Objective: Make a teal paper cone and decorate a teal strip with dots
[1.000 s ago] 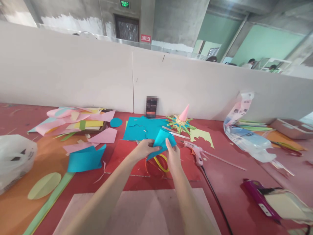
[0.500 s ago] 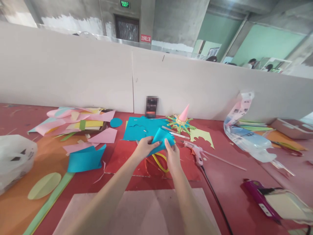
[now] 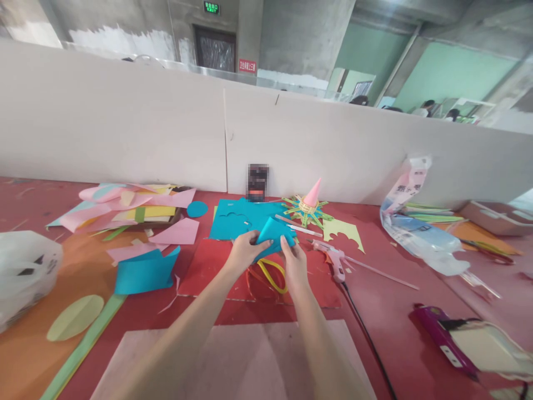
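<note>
Between both hands is a folded piece of blue paper (image 3: 272,232), held up over a red sheet (image 3: 208,272). My left hand (image 3: 245,250) pinches its left side, thumb on the near face. On the right side, my right hand (image 3: 293,261) grips it with thumb and fingers. Just below the paper, the yellow handles of scissors (image 3: 272,276) show; their blades are hidden. Behind the hands lies a larger blue sheet (image 3: 227,219) with curved cuts. A pink hot glue gun (image 3: 335,258) rests right of my right hand.
A pink cone on a green-rayed base (image 3: 312,197) stands behind. Paper scraps (image 3: 137,203) and a curled blue piece (image 3: 144,272) lie left, near a white plastic bag (image 3: 25,272). To the right are a clear wrapper (image 3: 433,247), a purple power strip (image 3: 445,339) and the glue gun's cord (image 3: 366,336).
The blue paper has tilted slightly in my hands and its top edge sits a little lower. Both hands keep their hold; the other things stay in place.
</note>
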A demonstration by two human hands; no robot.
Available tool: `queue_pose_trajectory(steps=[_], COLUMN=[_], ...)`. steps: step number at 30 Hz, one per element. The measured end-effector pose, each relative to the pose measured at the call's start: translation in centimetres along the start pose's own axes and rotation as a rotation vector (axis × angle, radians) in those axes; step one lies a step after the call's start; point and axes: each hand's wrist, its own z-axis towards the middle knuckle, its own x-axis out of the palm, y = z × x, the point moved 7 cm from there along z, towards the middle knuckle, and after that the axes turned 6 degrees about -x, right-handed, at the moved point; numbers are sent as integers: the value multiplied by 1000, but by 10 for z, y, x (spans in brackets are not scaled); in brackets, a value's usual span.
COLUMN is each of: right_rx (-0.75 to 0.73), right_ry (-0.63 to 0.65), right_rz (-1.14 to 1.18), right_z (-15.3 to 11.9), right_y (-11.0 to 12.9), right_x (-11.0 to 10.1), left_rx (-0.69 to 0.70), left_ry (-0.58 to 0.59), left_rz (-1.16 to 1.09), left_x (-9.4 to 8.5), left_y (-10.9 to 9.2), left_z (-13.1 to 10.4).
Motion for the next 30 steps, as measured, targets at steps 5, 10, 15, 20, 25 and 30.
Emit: queue_pose_trajectory(steps=[5, 10, 15, 20, 25, 30], right_rx=[-3, 17, 27, -8, -15, -11], right_ry=[-31, -95, -84, -82, -78, -103], right_rz=[-44, -58, -50, -119, -125, -138], right_z=[0, 1, 0, -1, -1, -1], right_y=[0, -3, -2, 2, 1, 0], right_x=[-4, -11, -10, -9, -9, -10], left_rx=[11, 27, 45, 92, 77, 72], left_ry=[-7, -30, 5, 77, 101, 116], left_rz=[22, 24, 19, -11, 2, -13], left_x=[-1, -2, 0, 4, 7, 9], left_y=[1, -5, -5, -4, -3, -2], left_z=[1, 2, 2, 0, -1, 0])
